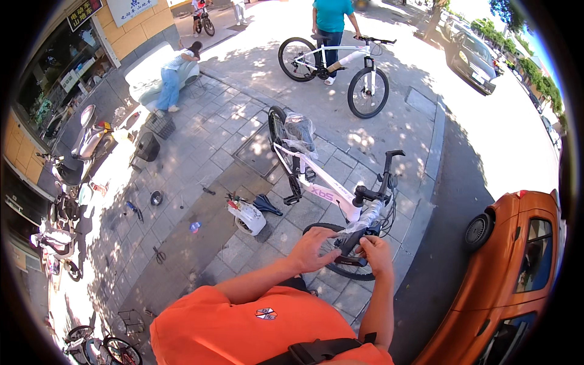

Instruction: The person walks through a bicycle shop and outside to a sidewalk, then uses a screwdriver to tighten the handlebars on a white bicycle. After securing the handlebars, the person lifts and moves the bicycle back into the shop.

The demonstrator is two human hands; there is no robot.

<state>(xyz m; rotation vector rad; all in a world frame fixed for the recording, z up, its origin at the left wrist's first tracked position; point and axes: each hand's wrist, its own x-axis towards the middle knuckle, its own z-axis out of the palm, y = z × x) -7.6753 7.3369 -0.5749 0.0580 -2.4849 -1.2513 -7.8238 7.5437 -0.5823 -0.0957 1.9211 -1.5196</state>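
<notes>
A white and pink bicycle stands in front of me, its front wheel nearest my body. Clear plastic film is wrapped about its fork and trails toward my fingers. My left hand is beside the fork over the wheel, its thumb and fingers apart, close to the film's loose end. On the other side of the wheel, my right hand is closed in a pinch near the fork; what it grips is too small to make out. The handlebar is turned sideways. More plastic covers the rear part.
Left of the bicycle are a white bucket of tools, a black saddle and a small bowl. An orange car is at the right. Beyond, a person in teal holds another white bicycle; another leans over a white covered object.
</notes>
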